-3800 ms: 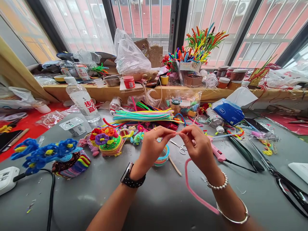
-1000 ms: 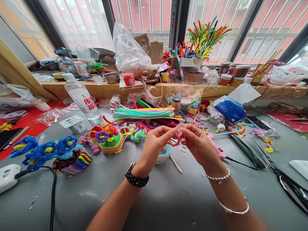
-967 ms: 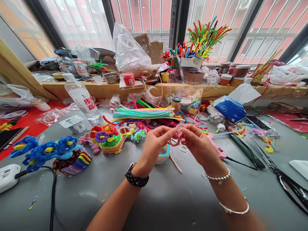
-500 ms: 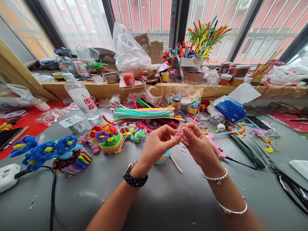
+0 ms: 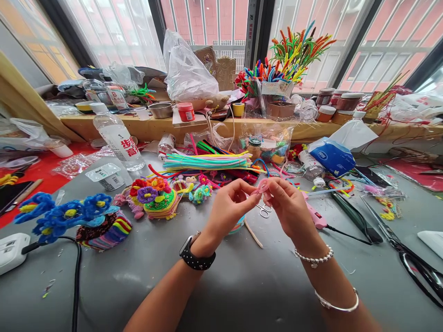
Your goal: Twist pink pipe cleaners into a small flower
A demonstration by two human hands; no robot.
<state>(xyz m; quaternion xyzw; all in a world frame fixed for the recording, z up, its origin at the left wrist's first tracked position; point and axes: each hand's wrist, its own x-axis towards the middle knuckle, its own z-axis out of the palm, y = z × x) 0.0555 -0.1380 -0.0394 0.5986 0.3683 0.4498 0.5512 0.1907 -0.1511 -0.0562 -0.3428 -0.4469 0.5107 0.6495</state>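
Pink loop (image 5: pixel 263 186): up off the table (image 5: pixel 242 295), near mid-view, between both hands' fingertips; clock hours below are read from it, 12 being away from the wearer.
Loop's aim: ring side turned toward the wearer, a short part running toward 8 o'clock; nearly round, so its long axis cannot be told.
Left hand (image 5: pixel 230 206): at 8 o'clock, thumb and forefinger all but closed, pinching the loop's near-left part; other fingers curled.
Right hand (image 5: pixel 291 210): at 4 o'clock, thumb and fingers closed on the loop's right side.
Wrists: black dotted watch band (image 5: pixel 198 260) on the left, beaded bracelet (image 5: pixel 314 259) and bangle (image 5: pixel 338 305) on the right.
Small scissors (image 5: pixel 265 211): 6 o'clock, on the table between the hands.
Stick (image 5: pixel 254 234): between 6 and 7.
Glue gun (image 5: pixel 315 214): 4 o'clock, pink, just beyond the right hand.
Stem bundle (image 5: pixel 207 162): 10 o'clock, mint, pink and yellow, lying crosswise.
Flower cake (image 5: pixel 159 203): 9 o'clock; blue flowers (image 5: pixel 69 213) farther out.
Bottle (image 5: pixel 119 143): between 9 and 10, large red Chinese characters, 高 readable.
Ledge bottle (image 5: pixel 116 96): toward 10, a red "B" on its label.
Tissues (image 5: pixel 332 157): between 2 and 3, blue pack, white lettering too small to read.
Big shears (image 5: pixel 420 279): 4 o'clock, black handles nearest the wearer.
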